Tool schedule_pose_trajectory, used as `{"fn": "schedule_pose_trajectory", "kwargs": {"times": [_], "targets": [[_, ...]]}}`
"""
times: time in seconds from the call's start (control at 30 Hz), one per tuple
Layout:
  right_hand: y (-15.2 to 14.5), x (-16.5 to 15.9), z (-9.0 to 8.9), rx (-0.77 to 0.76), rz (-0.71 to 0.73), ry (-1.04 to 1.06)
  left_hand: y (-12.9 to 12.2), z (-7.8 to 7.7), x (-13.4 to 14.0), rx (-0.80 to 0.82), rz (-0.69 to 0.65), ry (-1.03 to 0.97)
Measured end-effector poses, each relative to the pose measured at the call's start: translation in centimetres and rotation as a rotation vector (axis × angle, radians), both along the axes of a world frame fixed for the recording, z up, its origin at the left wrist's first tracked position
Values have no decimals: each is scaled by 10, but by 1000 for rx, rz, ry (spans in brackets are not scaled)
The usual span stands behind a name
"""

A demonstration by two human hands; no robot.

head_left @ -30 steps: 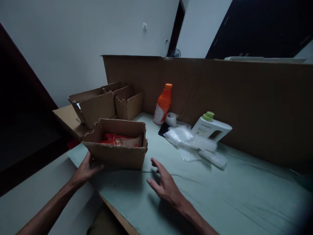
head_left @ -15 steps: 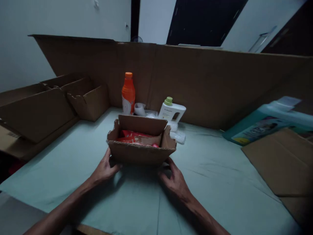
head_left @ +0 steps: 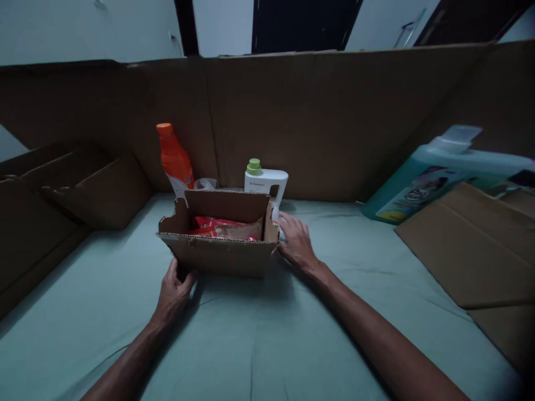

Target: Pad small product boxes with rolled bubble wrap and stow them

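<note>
A small open cardboard box [head_left: 221,259] stands on the pale green cloth [head_left: 234,340] in front of me. Inside it lie red packets [head_left: 217,227], partly hidden by the front wall. My left hand [head_left: 173,292] grips the box's lower left corner, thumb toward the front, its fingertips hidden. At the right side of the box, my right hand [head_left: 296,240] reaches with fingers stretched out, close to the box wall; whether they touch it is unclear. Just behind the box are a white bottle with a green cap [head_left: 261,181] and an orange-capped bottle [head_left: 174,159], tilted.
A tall cardboard panel [head_left: 292,128] closes off the back. Open cardboard boxes [head_left: 104,192] stand at the left. On the right a large teal liquid jug [head_left: 422,184] leans beside a cardboard flap [head_left: 463,250]. Clear plastic [head_left: 205,184] shows behind the box.
My right hand has left the box's lower right corner and moved up along its right side. My left hand stays at the lower left corner. The view has shifted right, and the orange-capped bottle now tilts.
</note>
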State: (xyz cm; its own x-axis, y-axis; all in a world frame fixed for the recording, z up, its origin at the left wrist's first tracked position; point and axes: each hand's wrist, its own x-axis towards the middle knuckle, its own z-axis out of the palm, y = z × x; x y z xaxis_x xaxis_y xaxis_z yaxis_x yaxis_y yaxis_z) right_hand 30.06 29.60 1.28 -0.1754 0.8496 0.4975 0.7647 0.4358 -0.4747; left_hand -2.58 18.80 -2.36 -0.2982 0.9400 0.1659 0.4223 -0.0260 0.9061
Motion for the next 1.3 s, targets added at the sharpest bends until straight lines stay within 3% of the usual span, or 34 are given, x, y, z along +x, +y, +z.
{"fn": "schedule_pose_trajectory", "kwargs": {"times": [0.13, 0.23, 0.3, 0.43, 0.53, 0.67, 0.83, 0.97, 1.03, 1.2, 1.3], "targets": [[39, -9, 4, 29, -83, 182, 0, 3, 2, 13, 0, 22], [34, 14, 25, 94, -216, 307, 0, 5, 2, 6, 4, 13], [6, 39, 45, 148, -275, 380, 0, 5, 2, 0, -1, 0], [-89, 71, 77, 269, -358, 374, 1, 6, 2, 0, -22, -35], [-154, 54, 72, 219, -192, 188, -6, 13, 6, 62, 24, -59], [-201, -8, 39, 60, 189, 138, -39, 31, 10, 123, 141, 9], [-225, -79, 9, -178, 564, 129, -104, 41, 6, 62, -82, -44], [-230, -85, 10, -265, 778, 77, -139, 29, 1, -134, -179, -110], [-219, -70, 17, -211, 693, 124, -145, 19, 1, -154, -187, -10], [-147, -6, 37, -179, 153, 234, -138, 2, 4, -12, -217, 466], [-98, 20, 31, -245, -41, 138, -132, 4, 6, -48, -261, 660]]}}
